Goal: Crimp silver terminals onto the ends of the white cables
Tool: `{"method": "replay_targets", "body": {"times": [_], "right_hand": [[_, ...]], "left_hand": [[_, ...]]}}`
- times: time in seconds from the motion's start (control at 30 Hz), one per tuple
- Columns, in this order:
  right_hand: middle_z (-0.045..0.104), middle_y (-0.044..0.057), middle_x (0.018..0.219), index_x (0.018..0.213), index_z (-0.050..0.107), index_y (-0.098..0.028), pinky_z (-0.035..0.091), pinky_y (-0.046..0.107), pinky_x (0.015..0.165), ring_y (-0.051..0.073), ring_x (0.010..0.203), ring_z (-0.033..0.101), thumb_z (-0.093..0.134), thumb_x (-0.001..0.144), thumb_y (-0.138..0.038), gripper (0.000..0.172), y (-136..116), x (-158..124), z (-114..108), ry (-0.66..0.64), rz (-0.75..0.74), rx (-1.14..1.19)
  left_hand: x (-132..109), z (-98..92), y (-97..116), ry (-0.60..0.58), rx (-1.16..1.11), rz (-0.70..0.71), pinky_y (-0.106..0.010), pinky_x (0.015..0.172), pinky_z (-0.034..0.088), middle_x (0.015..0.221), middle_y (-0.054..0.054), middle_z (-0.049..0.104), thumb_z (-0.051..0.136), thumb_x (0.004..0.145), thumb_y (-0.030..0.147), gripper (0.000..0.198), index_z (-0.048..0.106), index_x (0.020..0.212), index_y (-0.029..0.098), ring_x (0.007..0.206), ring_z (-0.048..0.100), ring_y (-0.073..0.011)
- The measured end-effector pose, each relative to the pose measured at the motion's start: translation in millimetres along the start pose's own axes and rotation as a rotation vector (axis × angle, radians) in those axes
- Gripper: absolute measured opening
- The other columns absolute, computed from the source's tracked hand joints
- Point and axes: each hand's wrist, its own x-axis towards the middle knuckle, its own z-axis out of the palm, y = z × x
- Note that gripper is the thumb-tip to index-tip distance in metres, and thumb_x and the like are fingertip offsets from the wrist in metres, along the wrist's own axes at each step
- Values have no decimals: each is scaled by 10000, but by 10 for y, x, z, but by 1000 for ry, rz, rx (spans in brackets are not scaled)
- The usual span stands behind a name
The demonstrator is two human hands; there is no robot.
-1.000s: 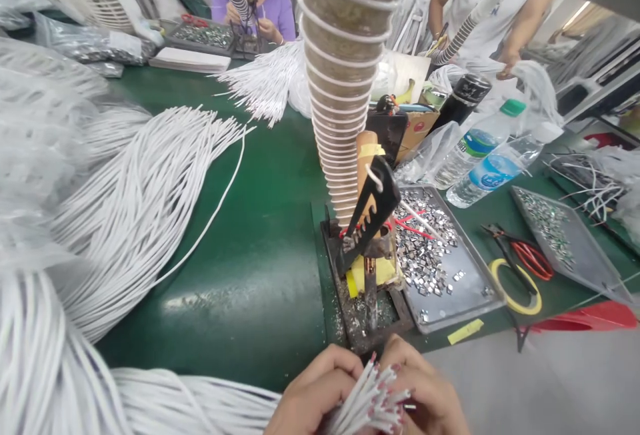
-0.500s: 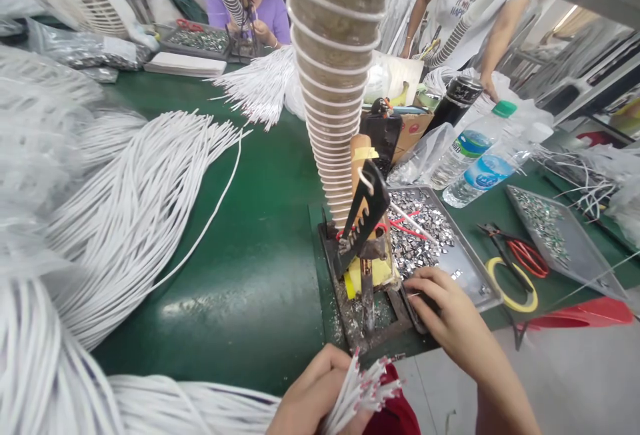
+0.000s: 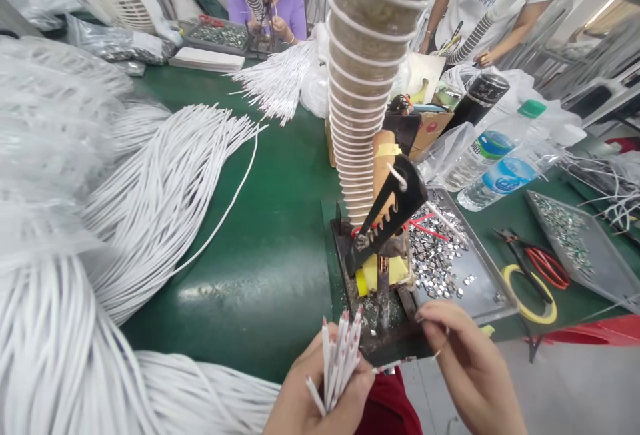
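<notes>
My left hand (image 3: 315, 392) is closed around a bundle of white cables (image 3: 341, 365) whose cut ends show red tips. One more cable end (image 3: 393, 364), with a bit of metal at its tip, points right from beside that hand. My right hand (image 3: 470, 368) pinches thumb and fingers together at the front corner of the bench press (image 3: 383, 288); what lies between them is too small to make out. Just beyond it, a grey tray (image 3: 487, 288) holds many small metal clips (image 3: 437, 268). The press has a black toothed bracket (image 3: 393, 212).
A ribbed hose (image 3: 373, 55) comes down behind the press. Long white cables (image 3: 165, 202) cover the table's left side. Pliers (image 3: 530, 265), yellow tape (image 3: 510, 282), water bottles (image 3: 500, 175) and a second tray (image 3: 607, 268) stand right. Two co-workers (image 3: 295, 8) are across the table.
My right hand has drawn back from the tray's near edge toward me, fingers now pinched. The cable bundle in my left hand has turned more upright. The view has shifted slightly.
</notes>
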Motion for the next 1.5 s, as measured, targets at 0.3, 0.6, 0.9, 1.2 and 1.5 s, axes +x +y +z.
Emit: {"method": "replay_targets", "body": {"times": [0.3,0.6,0.9,1.2,1.5], "right_hand": [[728,23,952,1162,658,-240,632,203,710,132,815,749,630,944,-38,299,-237,-59,164,-174,-128,184],[680,40,958,1217,683,-210,599,291,761,154,803,682,615,932,-60,330,-165,-84,124,-90,-223,-13],[763,47,969,1048,616,-244,623,285,769,166,865,757,603,922,-22,255,-250,-102,270,58,-183,-16],[777,64,979,1039,649,-223,633,280,702,168,806,777,683,868,-11,275,-244,-19,236,116,-282,-57],[745,33,883,971,633,-247,623,284,698,154,748,738,626,932,-73,179,-380,-121,476,304,-190,-144]], "left_hand": [[60,10,26,-148,-199,-154,-283,813,502,910,-41,729,601,990,245,164,681,856,195,881,647,-221],[116,26,59,-117,-241,-131,-276,863,537,931,-38,726,609,945,148,157,645,803,205,881,659,-211],[134,82,65,-28,-223,-118,-261,818,520,905,-30,736,619,941,166,150,673,805,202,855,661,-205],[159,90,159,7,-268,-127,-263,816,531,938,-35,745,641,950,195,152,674,801,206,870,670,-207],[123,46,98,-47,-144,-81,-259,757,522,859,-33,727,613,940,187,134,672,822,212,878,687,-226]]}}
